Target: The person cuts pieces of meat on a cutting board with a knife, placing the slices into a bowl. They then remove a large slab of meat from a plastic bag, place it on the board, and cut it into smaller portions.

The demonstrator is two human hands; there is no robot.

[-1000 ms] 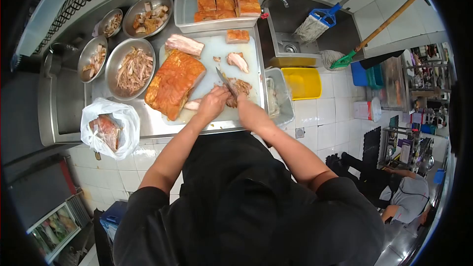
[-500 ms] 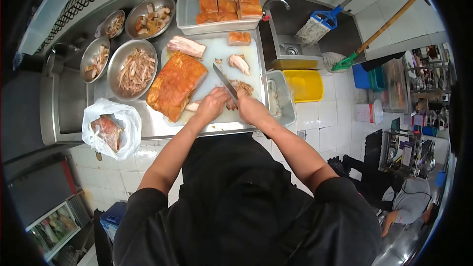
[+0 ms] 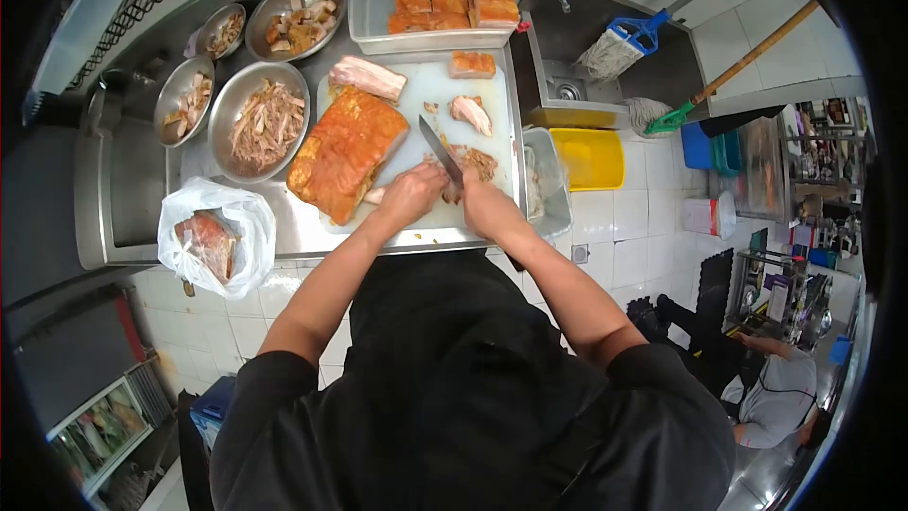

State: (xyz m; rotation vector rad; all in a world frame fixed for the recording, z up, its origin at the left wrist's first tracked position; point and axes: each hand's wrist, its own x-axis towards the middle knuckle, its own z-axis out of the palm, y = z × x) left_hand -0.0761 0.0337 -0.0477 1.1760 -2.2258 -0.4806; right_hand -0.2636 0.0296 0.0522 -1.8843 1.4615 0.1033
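My right hand (image 3: 489, 208) is wrapped round the handle of a knife (image 3: 441, 150), whose blade points up and left over the white cutting board (image 3: 426, 85). Close to the blade, my left hand (image 3: 416, 193) has its fingers bent over a small piece of meat, mostly hidden. Chopped meat (image 3: 476, 163) lies just beyond my right hand. Left of my hands rests a large slab of roasted meat (image 3: 345, 153) with orange skin. A pale meat strip (image 3: 368, 78), a small skin-on block (image 3: 472, 64) and a light piece (image 3: 471, 114) sit farther back.
Metal bowls of meat, one holding shreds (image 3: 258, 121), stand at the left. A plastic tub (image 3: 430, 42) of cut blocks is behind the board. A plastic bag (image 3: 217, 237) is front left. Right are a sink (image 3: 567, 90), yellow bin (image 3: 588, 159) and mops. A person (image 3: 777, 397) is far right.
The view has shifted slightly, so the counter items sit a little up and right. Both hands remain close together at the knife. The person at far right has changed arm position.
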